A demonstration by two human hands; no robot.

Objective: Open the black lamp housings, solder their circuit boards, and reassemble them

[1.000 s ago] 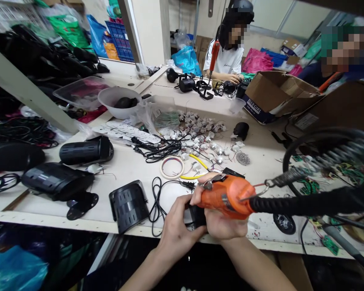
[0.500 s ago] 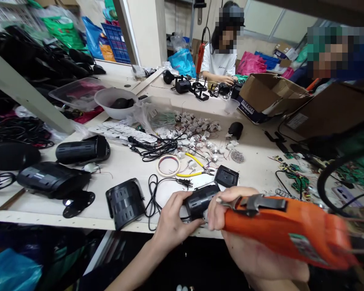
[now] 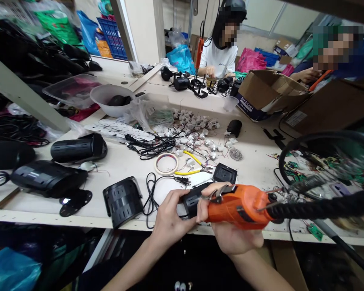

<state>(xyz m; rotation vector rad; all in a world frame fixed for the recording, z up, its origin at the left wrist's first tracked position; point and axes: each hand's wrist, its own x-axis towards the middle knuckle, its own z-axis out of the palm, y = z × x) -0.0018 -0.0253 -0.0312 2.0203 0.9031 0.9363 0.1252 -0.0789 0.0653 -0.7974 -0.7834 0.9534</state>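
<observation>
Step in hand: by appearance, the driver is being applied to a small black housing (image 3: 190, 203), judged to be a fastening operation; the direction of turn cannot be established. The housing lies at the front edge of the bench (image 3: 257, 171), between the two hands. The left hand (image 3: 171, 212) grasps its left end, fingers over the top and thumb in front. The right hand (image 3: 232, 238) is wrapped around an orange power driver (image 3: 239, 205), which lies nearly level with its nose toward the housing. The tip is hidden by the right fingers, so contact with a screw cannot be confirmed. In my judgement, the next move calls for a firm left hold and the driver kept in line with the fastener.

Surface: cluttered. Just beyond the housing are a black square part (image 3: 225, 173), yellow-handled pliers (image 3: 187, 172) and a tape roll (image 3: 156, 167). A black cord with plug (image 3: 185, 181) lies to the left, beside a larger slotted housing (image 3: 123, 202). Farther back are a pile of small white wired parts (image 3: 197, 121) and a white bowl (image 3: 97, 102); green circuit boards (image 3: 314, 231) lie to the right.

Room: a co-worker in a white shirt (image 3: 221, 60) sits across the bench, near an open cardboard box (image 3: 256, 92). A second person is partly visible at right.
</observation>
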